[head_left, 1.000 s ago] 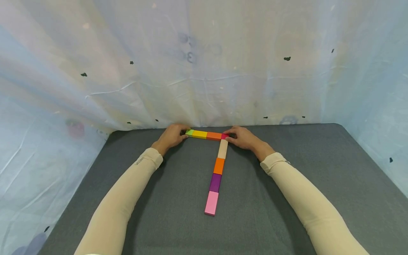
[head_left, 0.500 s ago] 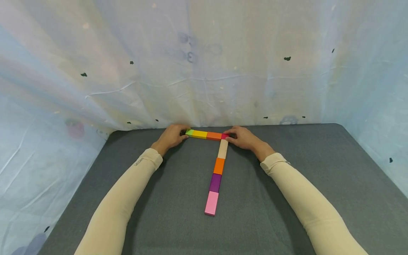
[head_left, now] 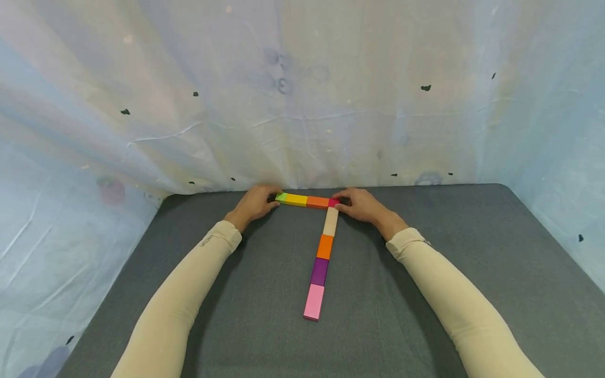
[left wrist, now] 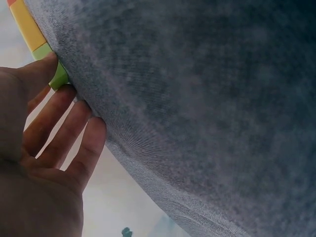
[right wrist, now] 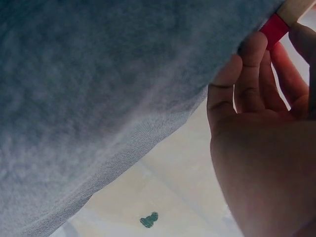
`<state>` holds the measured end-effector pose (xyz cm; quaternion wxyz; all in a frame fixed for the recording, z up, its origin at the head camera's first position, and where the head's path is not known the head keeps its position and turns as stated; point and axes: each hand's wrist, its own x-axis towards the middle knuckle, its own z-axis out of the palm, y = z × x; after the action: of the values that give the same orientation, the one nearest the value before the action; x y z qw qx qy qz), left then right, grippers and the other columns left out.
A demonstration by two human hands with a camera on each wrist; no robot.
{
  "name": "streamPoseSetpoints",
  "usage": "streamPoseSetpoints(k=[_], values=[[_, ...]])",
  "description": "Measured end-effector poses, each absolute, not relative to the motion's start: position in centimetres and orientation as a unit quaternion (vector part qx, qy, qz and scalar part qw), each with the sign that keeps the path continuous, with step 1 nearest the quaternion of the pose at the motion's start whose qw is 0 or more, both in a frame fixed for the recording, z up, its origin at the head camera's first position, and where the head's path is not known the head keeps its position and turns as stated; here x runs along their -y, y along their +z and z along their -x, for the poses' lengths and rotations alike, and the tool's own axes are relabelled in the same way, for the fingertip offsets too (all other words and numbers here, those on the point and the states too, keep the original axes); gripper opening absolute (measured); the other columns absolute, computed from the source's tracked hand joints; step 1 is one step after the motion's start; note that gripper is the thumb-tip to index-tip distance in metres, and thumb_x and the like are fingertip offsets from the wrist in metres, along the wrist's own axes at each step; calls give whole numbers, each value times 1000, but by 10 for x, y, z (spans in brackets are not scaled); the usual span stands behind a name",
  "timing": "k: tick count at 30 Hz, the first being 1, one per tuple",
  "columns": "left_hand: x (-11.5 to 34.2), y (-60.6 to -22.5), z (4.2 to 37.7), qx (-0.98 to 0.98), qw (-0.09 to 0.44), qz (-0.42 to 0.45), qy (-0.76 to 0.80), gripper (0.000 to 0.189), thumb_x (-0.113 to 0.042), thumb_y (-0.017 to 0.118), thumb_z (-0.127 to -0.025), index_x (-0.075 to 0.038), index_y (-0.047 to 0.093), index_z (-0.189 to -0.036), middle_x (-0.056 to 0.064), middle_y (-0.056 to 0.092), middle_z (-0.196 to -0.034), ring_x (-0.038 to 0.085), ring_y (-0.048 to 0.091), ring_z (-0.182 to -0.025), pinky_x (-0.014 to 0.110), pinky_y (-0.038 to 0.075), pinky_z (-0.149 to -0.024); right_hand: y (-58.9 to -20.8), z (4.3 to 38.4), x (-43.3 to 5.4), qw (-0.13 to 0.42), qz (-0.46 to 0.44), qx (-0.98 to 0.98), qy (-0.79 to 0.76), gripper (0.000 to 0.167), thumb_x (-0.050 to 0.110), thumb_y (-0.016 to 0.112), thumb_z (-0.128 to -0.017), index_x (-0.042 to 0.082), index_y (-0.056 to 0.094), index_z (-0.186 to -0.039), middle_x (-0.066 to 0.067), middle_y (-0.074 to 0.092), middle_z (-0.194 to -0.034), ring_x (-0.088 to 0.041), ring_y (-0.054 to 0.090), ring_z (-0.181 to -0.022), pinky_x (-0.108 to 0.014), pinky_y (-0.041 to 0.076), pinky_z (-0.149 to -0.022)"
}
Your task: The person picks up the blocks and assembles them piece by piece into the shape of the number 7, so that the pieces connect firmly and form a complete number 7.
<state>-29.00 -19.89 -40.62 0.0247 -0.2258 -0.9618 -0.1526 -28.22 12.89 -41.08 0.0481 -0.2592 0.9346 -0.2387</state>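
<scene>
A row of blocks lies near the table's far edge: green (head_left: 281,197), yellow (head_left: 296,200), orange (head_left: 317,202) and red (head_left: 333,202), end to end. From the red one a second line runs toward me: cream (head_left: 330,221), orange (head_left: 324,247), purple (head_left: 319,272) and pink (head_left: 314,302). My left hand (head_left: 255,203) pinches the green block's outer end, its thumb lying across the green block (left wrist: 60,78) in the left wrist view. My right hand (head_left: 363,205) has thumb and fingers about the red block (right wrist: 274,30) at the other end.
The blocks lie on a grey cloth-covered table (head_left: 264,315). A pale, translucent curtain (head_left: 302,131) hangs right behind the far edge and along both sides. Dark table surface extends left and right of the forearms.
</scene>
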Motion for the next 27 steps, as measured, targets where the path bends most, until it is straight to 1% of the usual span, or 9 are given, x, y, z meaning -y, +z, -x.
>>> streamPoseSetpoints(k=[1,4,6,11,14,16,19,24,27], values=[[199,-406,290,962,25,226,-153,35,-20,69,-95,-8,66,-128,12,67,-127,30,61,-118,46,46,-104,-411,282,-129,48,259,-934,-240,41,31,59,-101,13,60,-138,-13,62,-136,-28,62,-105,-47,48,-96],[199,-407,290,961,27,227,-155,34,-20,69,-95,-9,66,-127,12,67,-125,30,61,-117,46,46,-104,-410,282,-129,47,258,-934,-244,40,31,59,-101,13,61,-137,-12,62,-135,-27,62,-106,-47,48,-96],[199,-407,289,961,30,227,-155,34,-20,69,-95,-9,66,-126,12,67,-125,30,61,-117,47,46,-103,-409,281,-129,48,261,-932,-246,41,31,59,-101,13,61,-137,-12,62,-135,-28,62,-109,-49,48,-98],[201,-407,288,961,32,227,-152,35,-20,70,-94,-9,66,-127,12,67,-125,30,61,-116,47,46,-103,-404,278,-131,53,268,-931,-241,44,33,55,-103,12,57,-141,-13,59,-140,-32,57,-125,-52,42,-107],[203,-408,287,962,26,223,-155,38,-20,69,-95,-10,64,-130,12,66,-126,30,61,-117,47,46,-103,-404,277,-134,37,263,-935,-235,44,34,51,-105,12,55,-143,-13,57,-143,-33,55,-128,-54,41,-108],[204,-409,287,962,23,222,-157,40,-21,69,-95,-10,62,-133,12,65,-128,30,60,-118,47,46,-104,-403,276,-139,21,259,-936,-236,45,35,49,-105,12,54,-144,-13,56,-144,-34,56,-127,-54,41,-107],[207,-409,285,964,23,214,-158,43,-22,68,-95,-10,60,-136,12,64,-131,31,59,-121,47,45,-105,-403,276,-148,-8,255,-937,-239,45,35,49,-105,12,55,-143,-13,57,-142,-33,59,-121,-54,44,-104],[210,-410,278,965,33,199,-167,44,-24,67,-96,-11,58,-137,11,62,-134,30,58,-123,48,45,-104,-405,278,-167,-51,254,-937,-233,41,30,52,-105,9,58,-139,-14,61,-137,-33,61,-117,-53,46,-100],[212,-412,274,964,38,200,-172,44,-25,67,-96,-11,58,-138,10,62,-133,30,58,-122,49,46,-103,-408,277,-179,-86,253,-942,-201,38,29,56,-103,9,63,-133,-14,66,-127,-32,64,-108,-52,49,-94]])
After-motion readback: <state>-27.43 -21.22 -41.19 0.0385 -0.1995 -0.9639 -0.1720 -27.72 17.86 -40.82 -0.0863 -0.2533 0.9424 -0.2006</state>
